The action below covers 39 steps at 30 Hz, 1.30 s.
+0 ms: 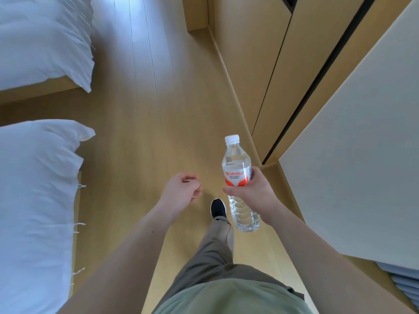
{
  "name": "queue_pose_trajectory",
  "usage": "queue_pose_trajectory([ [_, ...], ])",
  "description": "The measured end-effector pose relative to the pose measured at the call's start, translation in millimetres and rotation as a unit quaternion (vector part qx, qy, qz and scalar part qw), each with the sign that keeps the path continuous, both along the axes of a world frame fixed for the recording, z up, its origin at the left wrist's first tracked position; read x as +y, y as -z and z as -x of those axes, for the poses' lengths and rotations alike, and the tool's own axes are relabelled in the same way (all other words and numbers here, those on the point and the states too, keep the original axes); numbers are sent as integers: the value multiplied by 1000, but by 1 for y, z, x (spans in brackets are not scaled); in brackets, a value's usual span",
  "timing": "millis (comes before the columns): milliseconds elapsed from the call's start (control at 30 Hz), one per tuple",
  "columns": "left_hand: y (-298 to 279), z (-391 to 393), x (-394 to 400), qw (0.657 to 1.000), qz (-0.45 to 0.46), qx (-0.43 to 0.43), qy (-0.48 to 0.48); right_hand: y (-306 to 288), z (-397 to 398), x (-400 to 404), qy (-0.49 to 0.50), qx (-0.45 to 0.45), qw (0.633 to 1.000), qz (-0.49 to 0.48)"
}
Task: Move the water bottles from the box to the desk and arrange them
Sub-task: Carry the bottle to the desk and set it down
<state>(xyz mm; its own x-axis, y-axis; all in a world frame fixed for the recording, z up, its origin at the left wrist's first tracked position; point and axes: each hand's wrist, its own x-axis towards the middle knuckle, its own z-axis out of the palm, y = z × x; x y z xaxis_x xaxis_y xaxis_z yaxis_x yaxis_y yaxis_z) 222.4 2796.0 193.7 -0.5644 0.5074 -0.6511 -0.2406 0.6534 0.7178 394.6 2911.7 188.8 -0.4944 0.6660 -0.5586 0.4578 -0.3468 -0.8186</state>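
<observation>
The right hand is gripping a water bottle around its labelled middle, long axis near upright, cap up. The left hand is hanging loosely curled and empty just left of the bottle, not touching it. Neither box nor desk is showing; bare floor is lying open beyond the bottle, beds well left.

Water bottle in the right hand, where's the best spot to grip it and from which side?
Grip the water bottle around its labelled middle, from the side, as the right hand does now. It stands nearly upright, cap up; the smooth label band probably holds firmer than the ribbed lower part.
</observation>
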Motion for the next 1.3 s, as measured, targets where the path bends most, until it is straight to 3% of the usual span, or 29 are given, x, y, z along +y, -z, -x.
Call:
queue_pose_trajectory([
  [367,14,125,164,1000,-11,-12,-4,-13,123,162,-13,-20,999,-33],
  [1300,9,391,449,995,-5,-5,-102,1,426,488,-99,-6,995,-3],
])
